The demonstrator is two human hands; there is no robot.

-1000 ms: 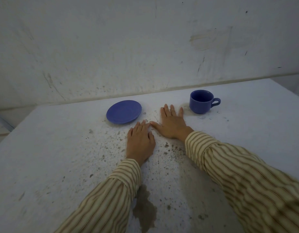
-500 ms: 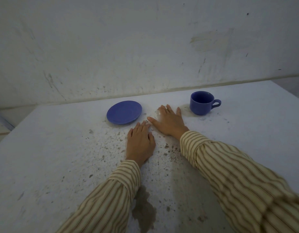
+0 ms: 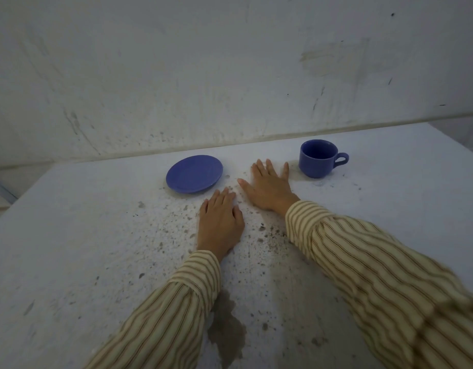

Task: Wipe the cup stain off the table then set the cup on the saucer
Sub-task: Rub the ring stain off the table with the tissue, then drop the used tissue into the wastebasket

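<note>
Cup (image 3: pixel 317 159): a blue cup was seen upright on the far right part of the table, its handle turned to the right; it was empty as far as could be told, and it was not held.
Saucer (image 3: pixel 194 173): a blue saucer was laid flat on the table, well to the left of the cup, with nothing on it.
Right hand (image 3: pixel 267 188): it was pressed flat, palm down, on the table between saucer and cup, fingers spread and released; its little finger was just beside the cup, without visible contact. Nothing was grasped.
Left hand (image 3: pixel 219 224): it was laid flat, palm down, nearer than the right hand and just near-right of the saucer, fingers together and extended; nothing was grasped.
Table (image 3: pixel 70 235): a white, rough surface was shown, speckled with dark grit around both hands.
Stain (image 3: pixel 226 326): a dark brownish patch was seen on the near part of the table, beside the left sleeve (image 3: pixel 160 323).
Sleeves: both forearms were covered in cream cloth with brown stripes; the right sleeve (image 3: pixel 376 275) was blurred.
Wall (image 3: pixel 203 75): a scuffed pale wall was seen behind the table's far edge.
</note>
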